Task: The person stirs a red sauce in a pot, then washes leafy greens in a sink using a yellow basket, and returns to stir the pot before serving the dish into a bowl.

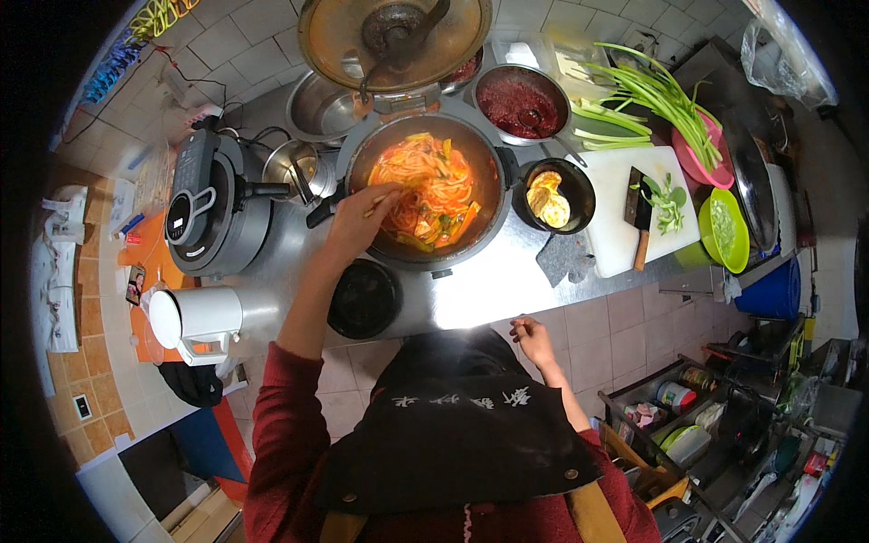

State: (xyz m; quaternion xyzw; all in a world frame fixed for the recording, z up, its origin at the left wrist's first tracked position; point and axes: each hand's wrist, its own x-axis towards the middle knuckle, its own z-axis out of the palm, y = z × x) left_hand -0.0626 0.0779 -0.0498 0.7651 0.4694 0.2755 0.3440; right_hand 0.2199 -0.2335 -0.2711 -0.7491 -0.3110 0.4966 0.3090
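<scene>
My left hand point(357, 217) reaches over the wide pan point(362, 156) on the counter, its fingers closed on what look like wooden chopsticks point(369, 213). Under their tips lie noodles point(421, 172) in red sauce with green and yellow vegetable pieces. The pan's big lid point(330, 41) stands raised behind it, with a dark ladle point(421, 29) in front of its inner side. My right hand point(532, 340) hangs just off the counter's front edge, fingers loosely bent and apart, holding nothing. Nearest to it on the counter is a grey cloth point(565, 260).
A black bowl point(584, 201) holds fried egg. Beside it, a knife point(639, 213) and chopped greens point(668, 201) lie on a white cutting board point(608, 176). Red sauce fills a metal bowl point(480, 86). A dark cooker point(226, 213) and white kettle point(213, 312) stand at left.
</scene>
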